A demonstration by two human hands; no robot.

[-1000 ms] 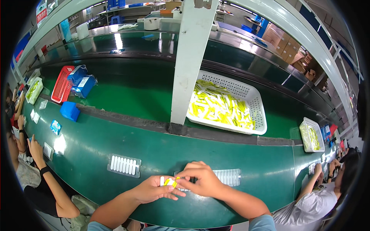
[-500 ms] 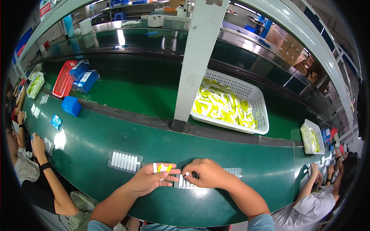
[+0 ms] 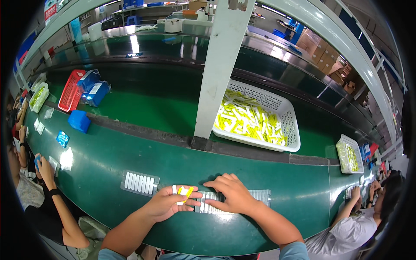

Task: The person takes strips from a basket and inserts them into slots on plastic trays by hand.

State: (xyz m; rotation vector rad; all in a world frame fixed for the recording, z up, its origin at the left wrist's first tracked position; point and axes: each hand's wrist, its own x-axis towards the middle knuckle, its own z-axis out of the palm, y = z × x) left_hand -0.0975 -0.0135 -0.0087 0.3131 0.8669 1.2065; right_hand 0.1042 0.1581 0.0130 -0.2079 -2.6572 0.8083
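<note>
Several small white and yellow plastic sticks (image 3: 185, 193) lie across the fingers of my left hand (image 3: 164, 203), held under its thumb. Beside it, my right hand (image 3: 237, 195) hovers over a clear slotted plastic tray (image 3: 262, 196), fingers apart and nothing visible in them. White pieces fill slots at this tray's left end; my right hand hides part of its middle. To the left of my left hand, another clear tray (image 3: 141, 183) holds a row of white sticks.
Beyond the green work surface, a white basket (image 3: 296, 132) of yellow and white sticks stands right of a white post (image 3: 212, 65). A red basket (image 3: 68, 93), blue packs (image 3: 96, 93) and a blue box (image 3: 79, 121) are at left. Co-workers sit on both sides.
My right hand's fingers have opened and lifted off the tray, where they were bent and pressed down before. My left hand stays nearly in place with its sticks.
</note>
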